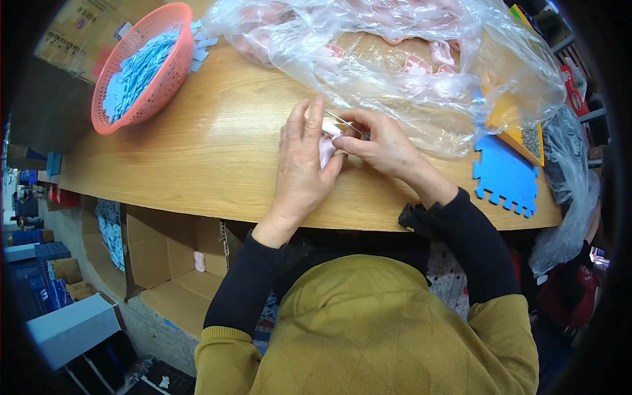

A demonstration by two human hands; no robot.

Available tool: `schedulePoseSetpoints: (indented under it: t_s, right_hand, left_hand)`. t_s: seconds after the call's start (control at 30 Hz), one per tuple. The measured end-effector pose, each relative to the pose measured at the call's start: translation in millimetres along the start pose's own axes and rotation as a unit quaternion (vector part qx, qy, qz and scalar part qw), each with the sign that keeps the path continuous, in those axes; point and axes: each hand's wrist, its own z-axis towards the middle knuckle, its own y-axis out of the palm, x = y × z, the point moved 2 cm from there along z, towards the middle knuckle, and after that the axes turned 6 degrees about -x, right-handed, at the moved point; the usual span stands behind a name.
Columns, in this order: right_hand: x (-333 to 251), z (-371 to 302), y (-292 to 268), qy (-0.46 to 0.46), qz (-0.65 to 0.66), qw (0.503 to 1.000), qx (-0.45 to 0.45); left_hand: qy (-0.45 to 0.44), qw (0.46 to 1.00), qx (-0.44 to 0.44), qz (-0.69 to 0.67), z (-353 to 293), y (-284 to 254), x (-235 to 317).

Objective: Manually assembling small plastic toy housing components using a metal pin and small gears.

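Note:
Over the table's near middle, my left hand is closed round a small pale pink plastic piece, its fingers pointing away from me. Close against it, my right hand pinches a thin metal tool whose slim shaft slants up to the left over the pink piece. A dark bit of that tool shows between the right fingers; its exact kind is hidden. My right thumb reaches to the edge of the pink piece. Both hands are just above the wooden tabletop.
At the far left stands a coral basket of light blue flat pieces. Clear plastic sheeting with pink parts spreads over the back. On the right are a yellow tray of small metal bits and a blue foam mat. Below left sits an open cardboard box.

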Motion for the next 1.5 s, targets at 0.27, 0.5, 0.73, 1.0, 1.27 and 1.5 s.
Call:
schedulePoseSetpoints:
  t_s: [0.27, 0.5, 0.73, 1.0, 1.27, 1.5]
  right_hand:
    - [-2.5, 6.0, 2.5, -0.093, -0.121, 0.988, -0.013]
    - [-6.6, -8.0, 3.6, -0.17, -0.141, 0.975, 0.001]
    - [-41.1, -11.6, 5.8, -0.166, -0.013, 0.986, 0.024]
    - [-38.1, -6.8, 11.3, -0.1, -0.015, 0.995, 0.009]
    - [-47.4, -2.6, 38.7, -0.144, -0.045, 0.987, -0.049]
    - [-56.7, -5.1, 48.5, -0.163, -0.09, 0.982, -0.027]
  left_hand:
    - [-0.06, 0.988, 0.01, 0.14, -1.7, -4.4, -15.5]
    - [-0.084, 0.989, -0.015, 0.123, 5.6, -9.8, -10.3]
    - [-0.074, 0.99, 0.09, -0.078, 11.4, -39.8, -32.3]
    - [-0.238, 0.691, 0.047, -0.681, -25.9, -63.1, -62.9]
    - [-0.236, 0.657, 0.085, -0.711, -37.6, -59.7, -41.7]
    - [-0.217, 0.666, 0.055, -0.712, -44.3, -56.2, -46.1]
